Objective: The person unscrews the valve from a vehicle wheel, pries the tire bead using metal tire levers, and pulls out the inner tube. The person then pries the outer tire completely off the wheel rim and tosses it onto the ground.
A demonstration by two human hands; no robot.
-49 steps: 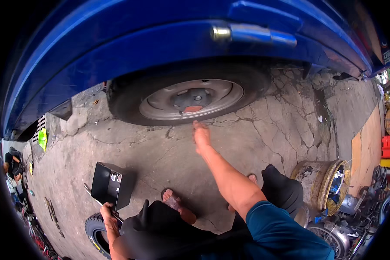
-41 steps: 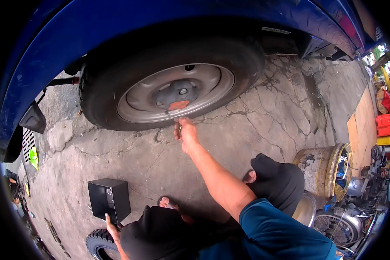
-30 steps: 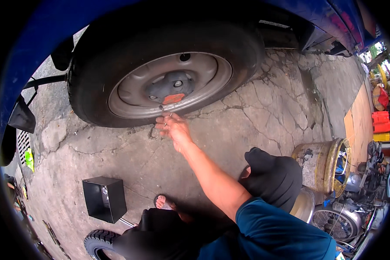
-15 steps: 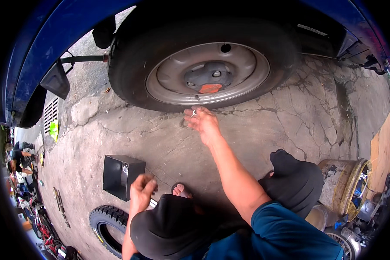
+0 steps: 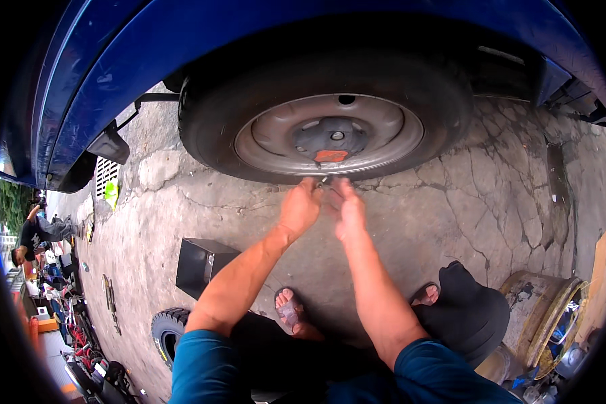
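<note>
A vehicle's wheel, with a black tyre point(image 5: 202, 128) and a grey steel rim point(image 5: 400, 135), stands in front of me. An orange-red patch point(image 5: 331, 155) marks its dark hub point(image 5: 310, 139). Both hands meet at the tyre's lower edge. My left hand point(image 5: 300, 206) is closed, its fingertips pinched at a small pale piece point(image 5: 324, 180) too small to name. Close beside it, my right hand point(image 5: 347, 207) is smeared by motion. Whether its fingers hold anything is not visible.
The blue vehicle body point(image 5: 114, 74) arches overhead. A black open box point(image 5: 205, 266) and a loose tyre point(image 5: 167, 330) lie left on cracked concrete. At right stands a rusty drum point(image 5: 535, 303) with scrap. A person point(image 5: 30, 236) is at far left, near a floor grate point(image 5: 106, 176).
My left hand has moved up and right from beside my knee to the tyre's lower edge. My right hand has shifted slightly right. The whole view has shifted a little.
</note>
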